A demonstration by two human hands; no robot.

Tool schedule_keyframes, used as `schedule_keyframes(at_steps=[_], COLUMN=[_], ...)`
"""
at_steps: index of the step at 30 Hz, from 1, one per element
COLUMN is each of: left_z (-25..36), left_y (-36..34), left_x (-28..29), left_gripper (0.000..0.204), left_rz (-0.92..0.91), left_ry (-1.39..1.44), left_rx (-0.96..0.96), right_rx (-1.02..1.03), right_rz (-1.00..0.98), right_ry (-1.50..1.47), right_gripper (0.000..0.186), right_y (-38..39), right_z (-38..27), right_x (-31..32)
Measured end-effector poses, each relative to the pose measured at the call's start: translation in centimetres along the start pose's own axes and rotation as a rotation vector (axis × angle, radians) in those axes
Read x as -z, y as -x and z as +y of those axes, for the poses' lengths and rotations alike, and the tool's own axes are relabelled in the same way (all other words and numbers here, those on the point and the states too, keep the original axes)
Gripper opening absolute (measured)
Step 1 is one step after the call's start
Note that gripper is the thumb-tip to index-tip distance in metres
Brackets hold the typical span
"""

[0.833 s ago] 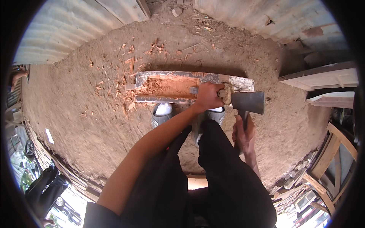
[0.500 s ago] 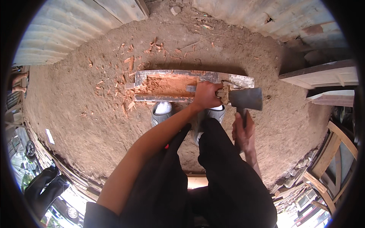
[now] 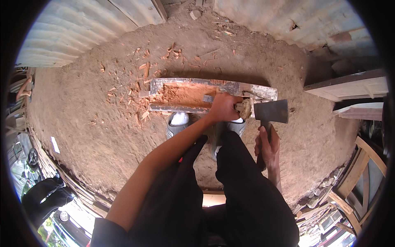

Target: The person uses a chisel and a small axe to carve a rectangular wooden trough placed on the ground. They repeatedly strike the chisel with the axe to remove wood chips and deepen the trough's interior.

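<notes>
A long wooden block with worn grey and white paint lies across the ground in front of my feet, its middle hollowed into a reddish trough. My left hand is wrapped round the handle of a chisel. The flat metal blade points left into the trough, and the frayed wooden butt sticks out on the right. In my right hand is the handle of a hatchet. Its broad dark head stands just right of the chisel butt, apart from it.
Reddish wood chips litter the dirt floor left of and beyond the block. My grey shoes stand close to its near side. Corrugated sheets border the far side. A wooden panel and a wooden frame stand at the right.
The hatchet and my right hand have shifted slightly right, opening a gap from the chisel butt. My left hand keeps its grip on the chisel. The whole view has drifted a little.
</notes>
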State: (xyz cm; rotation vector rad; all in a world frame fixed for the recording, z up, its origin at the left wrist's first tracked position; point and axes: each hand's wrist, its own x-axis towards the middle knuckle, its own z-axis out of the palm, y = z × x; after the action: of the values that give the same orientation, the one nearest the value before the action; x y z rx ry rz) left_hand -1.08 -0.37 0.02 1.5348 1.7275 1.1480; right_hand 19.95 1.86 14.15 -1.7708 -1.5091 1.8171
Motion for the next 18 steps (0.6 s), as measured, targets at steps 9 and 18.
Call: schedule_keyframes(at_steps=[9, 18], left_z=[-0.2, 0.7], left_y=[0.7, -1.3], left_x=[0.0, -1.7], left_gripper=[0.042, 0.028], left_rz=[-0.222, -0.142], left_ry=[-0.118, 0.035], left_rx=[-0.251, -0.137], right_rx=[0.154, 0.225], right_rz=[0.027, 0.116], right_ry=[-0.054, -0.135], right_gripper=[0.024, 0.027], right_y=[2.1, 2.0], right_z=[0.2, 0.7], right_x=[-0.1, -0.3])
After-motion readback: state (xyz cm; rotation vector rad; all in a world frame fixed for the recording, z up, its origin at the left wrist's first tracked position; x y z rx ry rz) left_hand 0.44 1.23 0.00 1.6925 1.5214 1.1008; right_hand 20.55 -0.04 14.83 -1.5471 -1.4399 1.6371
